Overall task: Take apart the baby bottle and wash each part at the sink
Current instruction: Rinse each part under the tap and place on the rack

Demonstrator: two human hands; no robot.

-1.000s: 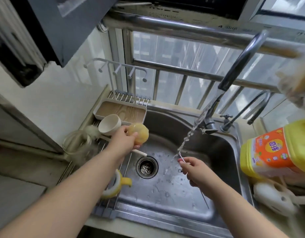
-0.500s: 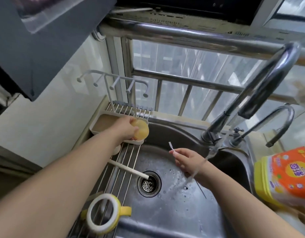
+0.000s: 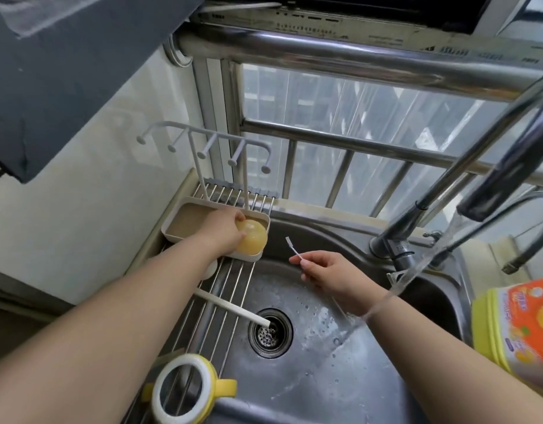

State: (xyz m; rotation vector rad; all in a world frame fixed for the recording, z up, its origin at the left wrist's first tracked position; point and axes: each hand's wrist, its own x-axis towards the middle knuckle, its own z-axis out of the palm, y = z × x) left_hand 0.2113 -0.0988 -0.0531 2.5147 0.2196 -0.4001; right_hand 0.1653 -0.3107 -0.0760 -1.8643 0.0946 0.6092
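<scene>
My left hand [image 3: 224,232] grips a yellowish translucent dome-shaped bottle part [image 3: 252,240] and holds it over the right end of the beige tray [image 3: 175,229] on the drying rack. My right hand [image 3: 328,272] pinches a thin white stick with a small tip [image 3: 293,250] above the sink basin, left of the running water. A yellow-and-white bottle collar with handles [image 3: 184,388] lies on the wire rack at the front. A white straw [image 3: 233,310] lies across the rack with its end over the drain. A white cup-like part [image 3: 211,269] shows partly under my left forearm.
The steel sink [image 3: 310,377] has a drain [image 3: 269,332] in the middle. Water streams from the tall faucet [image 3: 466,191] onto my right wrist. A yellow detergent bottle [image 3: 521,328] stands at the right edge. A white hook rack [image 3: 203,145] rises behind the tray.
My left hand carried the dome part from above the sink back to the tray. My right hand moved left out of the stream, lifting the thin stick.
</scene>
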